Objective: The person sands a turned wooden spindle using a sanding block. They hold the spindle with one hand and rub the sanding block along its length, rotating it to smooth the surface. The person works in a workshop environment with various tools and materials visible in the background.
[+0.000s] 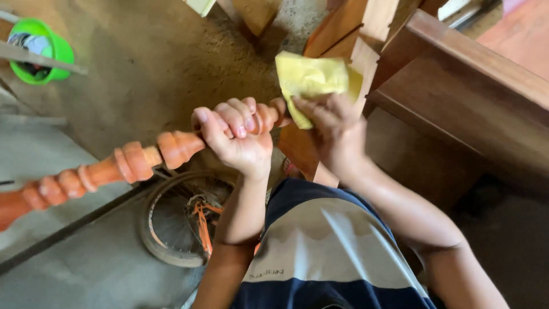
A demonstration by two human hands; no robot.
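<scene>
A long turned wooden spindle (103,169), orange-brown with rounded beads and rings, runs from the lower left up to the middle of the head view. My left hand (234,137) is wrapped around its upper end. My right hand (334,134) holds a folded yellow sheet of sandpaper (311,77) just beside the spindle's tip, which is hidden behind my fingers. Both forearms reach up from my striped shirt at the bottom.
A brown wooden furniture frame (469,97) stands at the right, with lighter planks (343,28) behind it. A small bicycle wheel (177,223) with orange parts lies on the concrete floor below my hands. A green plastic bowl (37,51) sits at the upper left.
</scene>
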